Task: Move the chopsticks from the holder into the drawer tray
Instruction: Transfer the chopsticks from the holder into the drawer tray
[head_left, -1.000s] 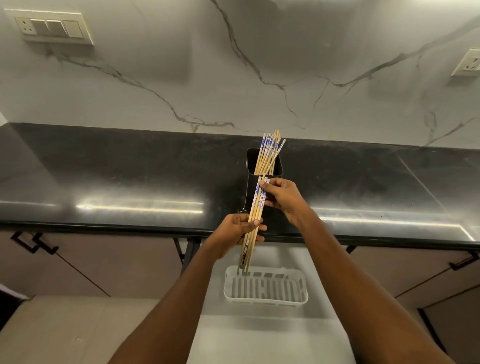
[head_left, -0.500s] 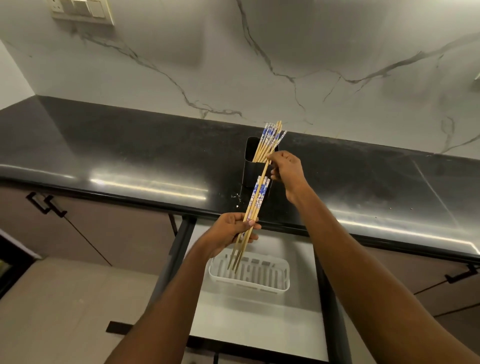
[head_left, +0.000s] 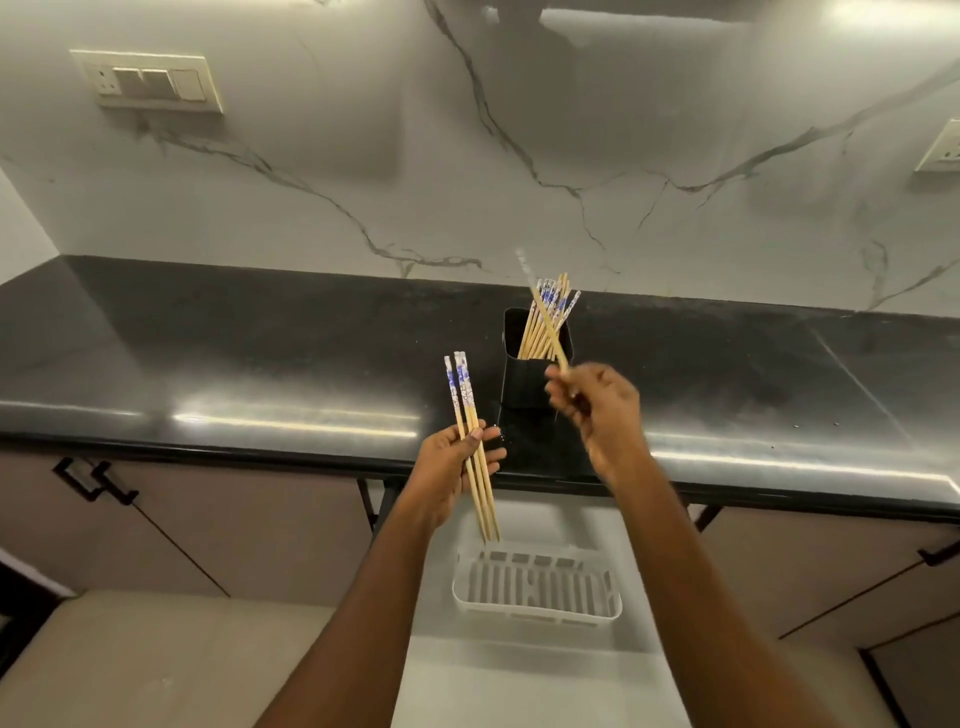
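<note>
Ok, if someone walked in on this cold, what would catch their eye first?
Probably the two hands at centre: the left hand grips a small bundle of chopsticks over the counter's front edge, while the right hand, blurred, holds one chopstick beside the black holder on the dark counter. Next, the holder's remaining chopsticks, and the white tray in the open drawer below.

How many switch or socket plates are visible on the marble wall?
2. One cream switch plate sits at the upper left; one cream socket plate is cut off by the right edge. Others may lie outside the view.
</note>
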